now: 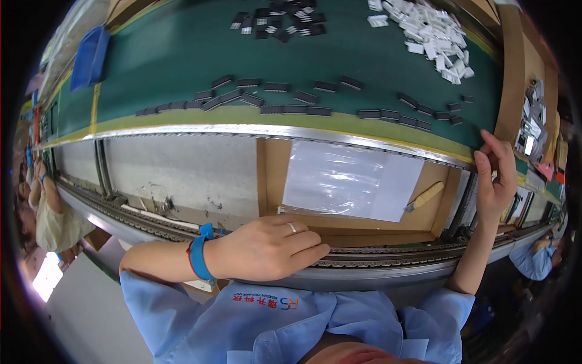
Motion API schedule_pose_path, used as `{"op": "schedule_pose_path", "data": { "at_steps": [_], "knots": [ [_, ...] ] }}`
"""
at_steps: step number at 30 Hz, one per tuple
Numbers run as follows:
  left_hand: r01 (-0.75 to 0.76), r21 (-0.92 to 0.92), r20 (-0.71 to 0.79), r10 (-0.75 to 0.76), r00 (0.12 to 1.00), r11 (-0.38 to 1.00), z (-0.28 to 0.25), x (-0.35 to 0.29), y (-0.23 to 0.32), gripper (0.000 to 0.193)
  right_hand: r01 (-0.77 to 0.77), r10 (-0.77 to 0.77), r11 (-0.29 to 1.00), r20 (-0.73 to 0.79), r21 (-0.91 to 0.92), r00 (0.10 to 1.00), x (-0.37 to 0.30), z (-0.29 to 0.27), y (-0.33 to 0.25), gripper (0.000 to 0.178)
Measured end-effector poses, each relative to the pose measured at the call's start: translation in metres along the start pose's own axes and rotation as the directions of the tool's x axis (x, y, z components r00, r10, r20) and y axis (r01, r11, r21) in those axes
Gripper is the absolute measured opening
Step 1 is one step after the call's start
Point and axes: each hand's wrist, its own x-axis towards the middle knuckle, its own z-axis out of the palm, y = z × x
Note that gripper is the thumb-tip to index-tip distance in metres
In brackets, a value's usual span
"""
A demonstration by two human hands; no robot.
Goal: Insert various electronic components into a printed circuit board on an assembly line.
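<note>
My left hand [276, 247], with a ring and a blue wrist strap [200, 258], is curled over the near metal rail. Its fingertips are turned under, so whatever it may hold is hidden. At the right, my right hand [497, 173] is raised against the edge of the green work surface [182, 57]. Its fingers are apart with nothing visible between them. Black chips with pins [295, 110] lie in loose rows along the surface's near edge. A few small black chips [454, 108] are the nearest parts to my right fingertips.
Black three-legged components [282, 21] and a heap of white parts [433, 39] lie farther back. A blue bin [90, 57] stands left, a cardboard box [512, 79] right. Below the metal edge [242, 130], a cardboard tray [267, 182] holds a clear bag [333, 179] and a yellow-handled knife [429, 195].
</note>
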Motion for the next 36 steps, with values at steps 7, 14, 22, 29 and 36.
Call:
{"op": "schedule_pose_path", "data": {
  "at_steps": [7, 14, 22, 29, 36],
  "knots": [
    [0.063, -0.011, -0.022, -0.063, 0.998, 0.998, -0.002, 0.005, -0.003, 0.037, 0.006, -0.005, 0.999, -0.039, 0.036, 0.999, 0.001, 0.006, 0.001, 0.027],
    [0.073, 0.002, 0.038, -0.073, 0.997, 0.997, -0.003, 0.006, -0.005, 0.039, 0.006, -0.004, 0.999, -0.057, 0.042, 0.998, 0.000, 0.006, -0.001, 0.023],
    [0.095, -0.027, 0.039, -0.094, 0.995, 0.995, -0.002, 0.007, -0.004, 0.040, -0.007, 0.012, 0.997, -0.070, 0.078, 0.997, 0.012, 0.017, -0.019, 0.021],
    [0.134, 0.242, -0.239, -0.074, 0.968, 0.961, -0.042, 0.031, -0.005, 0.032, 0.001, -0.009, 0.972, -0.034, -0.234, 0.999, 0.037, 0.028, -0.038, 0.031],
    [0.179, 0.426, -0.391, 0.002, 0.921, 0.887, -0.066, 0.083, -0.026, 0.028, -0.075, 0.077, 0.984, 0.003, -0.163, 0.997, 0.033, 0.020, -0.047, 0.020]
  ]
}}
